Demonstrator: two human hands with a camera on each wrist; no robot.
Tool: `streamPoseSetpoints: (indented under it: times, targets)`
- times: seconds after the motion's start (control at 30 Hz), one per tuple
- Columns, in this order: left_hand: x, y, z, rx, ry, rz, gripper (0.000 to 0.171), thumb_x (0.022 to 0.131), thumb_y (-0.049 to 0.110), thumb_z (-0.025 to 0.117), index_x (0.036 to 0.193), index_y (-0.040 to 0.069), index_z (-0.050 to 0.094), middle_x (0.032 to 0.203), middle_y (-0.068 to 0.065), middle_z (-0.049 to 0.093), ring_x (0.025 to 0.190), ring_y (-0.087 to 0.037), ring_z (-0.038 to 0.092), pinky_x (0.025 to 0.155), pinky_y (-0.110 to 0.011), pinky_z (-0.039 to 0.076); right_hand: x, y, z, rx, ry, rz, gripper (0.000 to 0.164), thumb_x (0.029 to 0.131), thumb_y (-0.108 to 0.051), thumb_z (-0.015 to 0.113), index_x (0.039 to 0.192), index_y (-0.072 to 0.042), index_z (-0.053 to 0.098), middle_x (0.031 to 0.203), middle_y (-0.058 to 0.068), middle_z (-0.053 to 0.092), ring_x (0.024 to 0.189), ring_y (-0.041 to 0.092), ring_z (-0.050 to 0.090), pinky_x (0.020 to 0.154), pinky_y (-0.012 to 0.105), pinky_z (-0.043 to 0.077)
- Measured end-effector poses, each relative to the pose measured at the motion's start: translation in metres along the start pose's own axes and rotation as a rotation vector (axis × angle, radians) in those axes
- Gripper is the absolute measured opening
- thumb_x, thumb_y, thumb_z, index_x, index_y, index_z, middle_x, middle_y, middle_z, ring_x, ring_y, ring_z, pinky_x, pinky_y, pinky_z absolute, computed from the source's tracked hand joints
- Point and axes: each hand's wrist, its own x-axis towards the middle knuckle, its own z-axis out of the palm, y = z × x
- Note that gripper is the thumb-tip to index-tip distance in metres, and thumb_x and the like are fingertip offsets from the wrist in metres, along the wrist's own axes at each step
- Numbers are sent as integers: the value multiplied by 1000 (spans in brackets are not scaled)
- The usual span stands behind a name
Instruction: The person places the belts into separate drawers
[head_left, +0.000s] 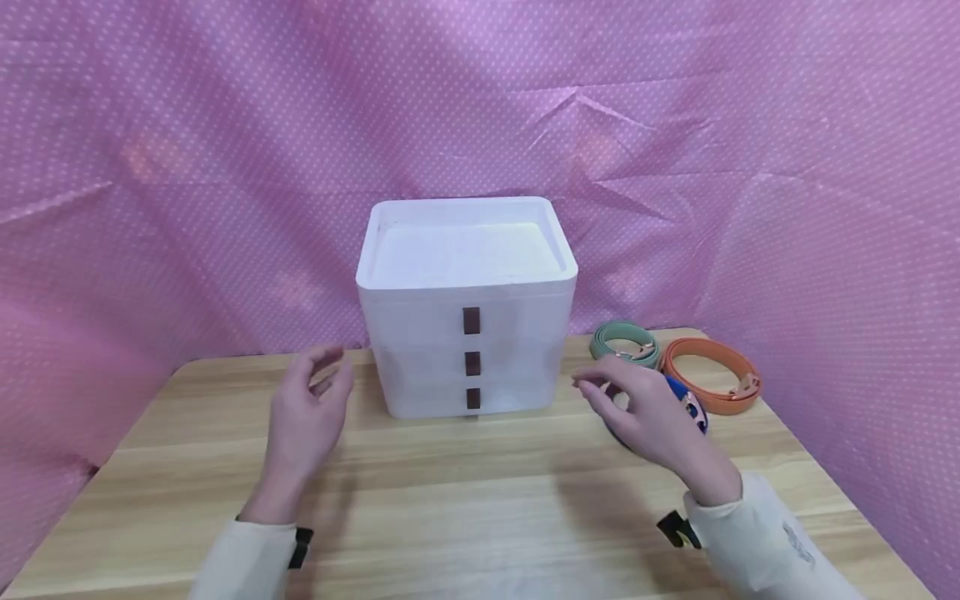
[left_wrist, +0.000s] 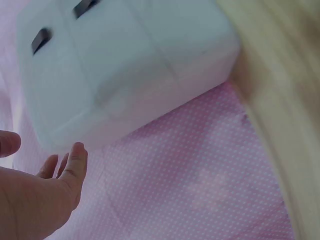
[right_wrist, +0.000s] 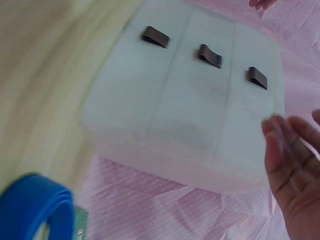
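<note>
A white three-drawer storage box (head_left: 420,321) with a rimmed top and brown pull tabs (head_left: 472,321) stands at the back of the wooden table. Left of it, my left hand (head_left: 306,412) hovers with relaxed, slightly bent fingers and holds nothing. On the other side, my right hand (head_left: 637,408) hangs over a rolled blue belt (head_left: 697,410), partly hiding it, and is likewise without anything in its fingers. Both wrist views show the hands apart from the box's front. All the drawers look closed.
Behind the blue belt lie a rolled green belt (head_left: 600,346) and a rolled orange belt (head_left: 727,404), near the table's right edge. A pink dotted cloth (head_left: 465,100) hangs behind and beside the wooden table (head_left: 450,500).
</note>
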Motion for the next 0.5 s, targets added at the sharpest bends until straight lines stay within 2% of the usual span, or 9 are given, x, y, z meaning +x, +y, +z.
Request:
streamPoseSetpoints:
  times: [0.1,0.27,0.37,0.5]
  targets:
    - [11,8,-5,-21,4,-55,42,101,24,53,134,-1,52,135,-11,53,123,-24,52,100,-29,46,15,-4,3,48,-32,7,11,96,-9,64,104,-12,70,92,-8,68,75,4,62,63,26,56]
    - [33,17,-9,-74,47,-65,40,101,25,55,133,2,54,135,-10,56,124,-22,52,105,-34,42,38,-10,11,144,-71,81,12,99,-13,61,107,-9,69,92,-3,70,76,7,64,63,31,57]
    - [48,24,-5,-106,69,-78,39,100,25,57,132,2,56,133,-11,58,125,-20,52,106,-33,41,50,-12,18,200,-88,120,16,100,-15,60,110,-7,69,95,-1,71,78,9,65,63,32,57]
    - [67,34,2,-136,72,-88,41,99,25,58,133,2,55,134,-12,57,124,-21,53,103,-31,44,61,-13,26,233,-113,125,20,99,-15,61,115,-5,68,104,5,71,87,14,66,70,34,58]
